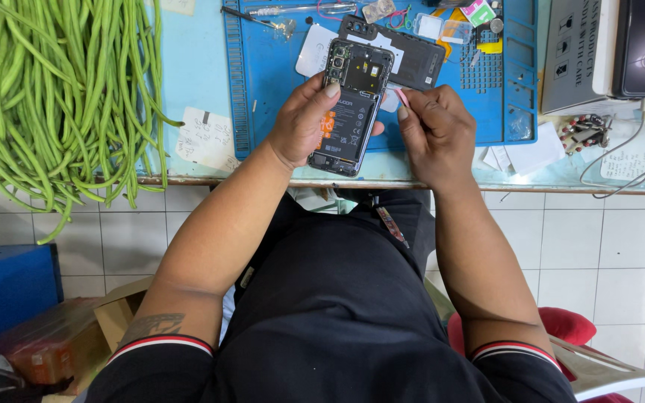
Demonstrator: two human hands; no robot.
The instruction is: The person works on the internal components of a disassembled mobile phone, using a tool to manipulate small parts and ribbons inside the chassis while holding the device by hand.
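1. The opened phone (352, 108) sits in the upper middle of the frame, held tilted above the bench edge – its back is already off, so the black battery and the circuit board near the camera end lie bare.
2. The left hand (304, 123) wraps the phone's left side, fingers closed on it, thumb tip resting on the upper part of the open back.
3. The right hand (433, 134) is just right of the phone, its fingers pressed together on a thin pink tool (402, 97) whose tip points toward the phone's right edge.
4. Judging from this, opening is done; the battery and board are in place, so the inside work looks hardly begun.
5. Behind the phone, on the blue work mat (263, 82), lies the removed dark back cover (404, 56), with tweezers and small parts along the mat's top.
6. Upper left of the frame – a heap of long green beans (54, 97) on the bench (188, 75).
7. Upper right, a grey device (580, 52) with cables.
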